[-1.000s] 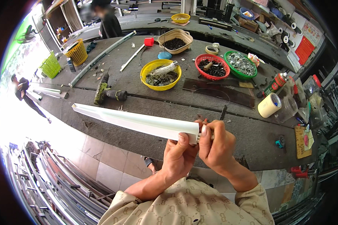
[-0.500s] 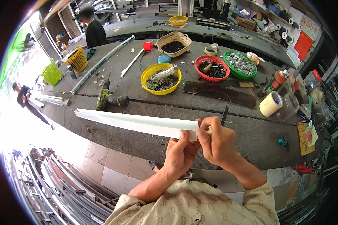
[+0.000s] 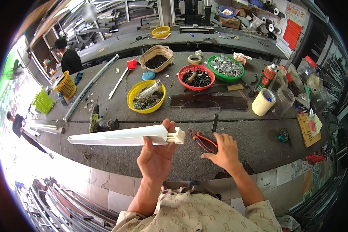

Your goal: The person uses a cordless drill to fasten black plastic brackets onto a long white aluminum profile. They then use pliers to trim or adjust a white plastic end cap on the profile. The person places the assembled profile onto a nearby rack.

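Observation:
My left hand (image 3: 155, 154) grips a long white metal profile (image 3: 116, 136) near its right end, thumb in front and fingers behind. A cream plastic end piece (image 3: 177, 136) sits partly in that end, its prongs showing. The profile's far end points left, close to a green cordless drill (image 3: 100, 123). My right hand (image 3: 225, 151) is open, fingers spread, over the bench beside pliers with red and black handles (image 3: 203, 142). Whether it touches the handles I cannot tell. Just beyond lies a narrow black piece (image 3: 215, 123).
Baskets of small parts stand behind: yellow (image 3: 130, 96), red (image 3: 183, 83), green (image 3: 225, 78) and beige (image 3: 167, 54). A spray can (image 3: 266, 79) and a cream tape roll (image 3: 262, 103) stand at right. A dark flat strip (image 3: 224, 101) lies mid-bench. Two people (image 3: 70, 58) are at the left.
My right hand has let go of the end piece and moved right, down toward the pliers. The end piece now shows in the profile. My view has shifted right.

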A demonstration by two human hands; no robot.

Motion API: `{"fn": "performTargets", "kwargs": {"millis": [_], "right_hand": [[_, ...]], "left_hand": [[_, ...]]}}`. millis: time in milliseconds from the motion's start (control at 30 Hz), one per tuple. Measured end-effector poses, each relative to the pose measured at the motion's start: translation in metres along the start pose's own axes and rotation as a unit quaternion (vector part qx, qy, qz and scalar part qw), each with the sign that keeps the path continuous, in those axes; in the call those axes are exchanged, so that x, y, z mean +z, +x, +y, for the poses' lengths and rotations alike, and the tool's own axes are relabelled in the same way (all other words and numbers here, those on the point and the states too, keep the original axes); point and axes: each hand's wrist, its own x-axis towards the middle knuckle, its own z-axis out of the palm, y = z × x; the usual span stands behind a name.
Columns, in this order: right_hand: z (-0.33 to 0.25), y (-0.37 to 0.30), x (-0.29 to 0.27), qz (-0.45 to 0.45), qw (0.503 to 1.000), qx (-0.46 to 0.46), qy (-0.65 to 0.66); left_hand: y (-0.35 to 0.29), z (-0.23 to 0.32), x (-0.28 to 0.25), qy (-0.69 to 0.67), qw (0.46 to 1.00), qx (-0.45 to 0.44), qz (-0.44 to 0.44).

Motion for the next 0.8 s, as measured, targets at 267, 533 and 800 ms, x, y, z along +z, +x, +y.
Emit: {"fn": "performTargets", "kwargs": {"millis": [267, 533, 800], "right_hand": [[-0.002, 0.027, 0.000, -0.155, 0.984, 0.049, 0.080], [-0.074, 0.040, -0.079, 0.060, 0.748, -0.019, 0.661], [-0.102, 0.061, -0.157, 0.215, 0.499, -0.245, 0.803]], "left_hand": [[0.023, 0.037, 0.013, -0.006, 0.999, 0.035, 0.033], [0.030, 0.079, 0.049, -0.015, 0.994, 0.110, 0.022], [0.025, 0.092, 0.062, -0.003, 0.992, 0.124, 0.029]]}}
